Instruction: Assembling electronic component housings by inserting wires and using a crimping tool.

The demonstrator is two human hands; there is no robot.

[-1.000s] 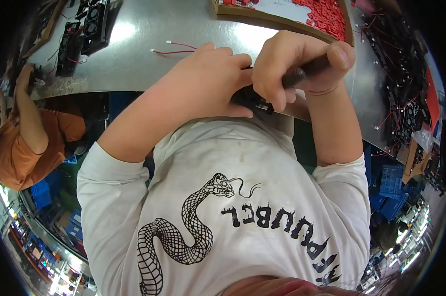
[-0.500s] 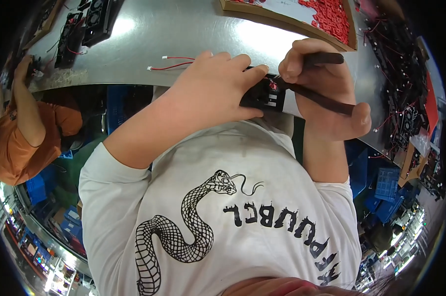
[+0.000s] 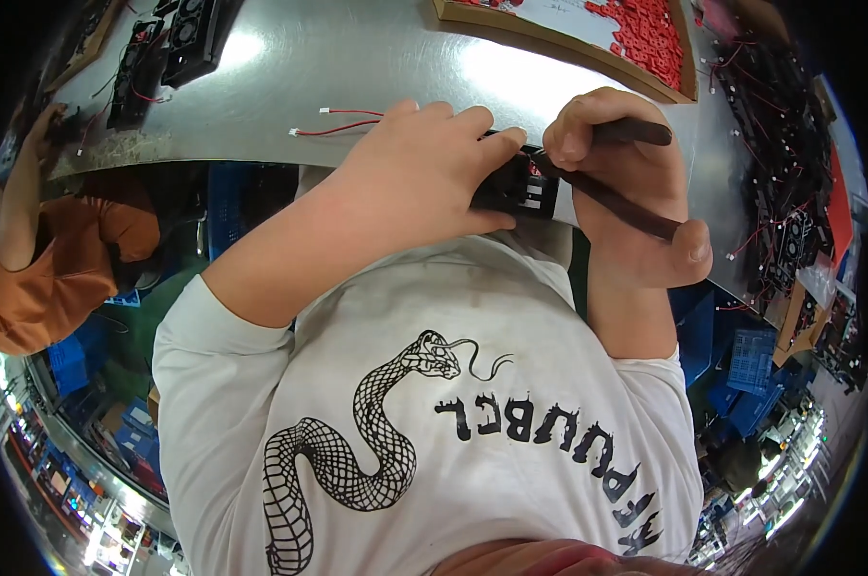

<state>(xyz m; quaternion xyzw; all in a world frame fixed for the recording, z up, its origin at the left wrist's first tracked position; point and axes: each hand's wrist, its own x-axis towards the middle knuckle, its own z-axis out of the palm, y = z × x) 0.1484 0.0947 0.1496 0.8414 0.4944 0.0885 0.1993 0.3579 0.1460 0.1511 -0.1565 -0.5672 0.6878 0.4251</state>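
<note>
Near the table's front edge lies a black plastic part (image 3: 538, 197) with a small red piece in it, probably a fan housing. My left hand (image 3: 420, 163) is closed over its left portion and grips it, hiding much of it. Two thin leads, red and whitish with small white connectors (image 3: 295, 132), stick out to the left from under that hand. In my right hand (image 3: 628, 165) is a pair of pliers (image 3: 621, 200) with dark handles spread apart. Its tip meets the black part beside the red piece; the jaws are too small to make out.
A cardboard tray (image 3: 568, 50) of small red pieces stands at the far right. Black fan units (image 3: 194, 43) with wires lie at the far left, and many more are heaped (image 3: 784, 182) on the right. A co-worker in an orange shirt (image 3: 55, 278) sits at the left.
My right hand and the pliers have shifted slightly toward me. My left hand and the black part have barely moved. The co-worker's arm at the left has moved outward.
</note>
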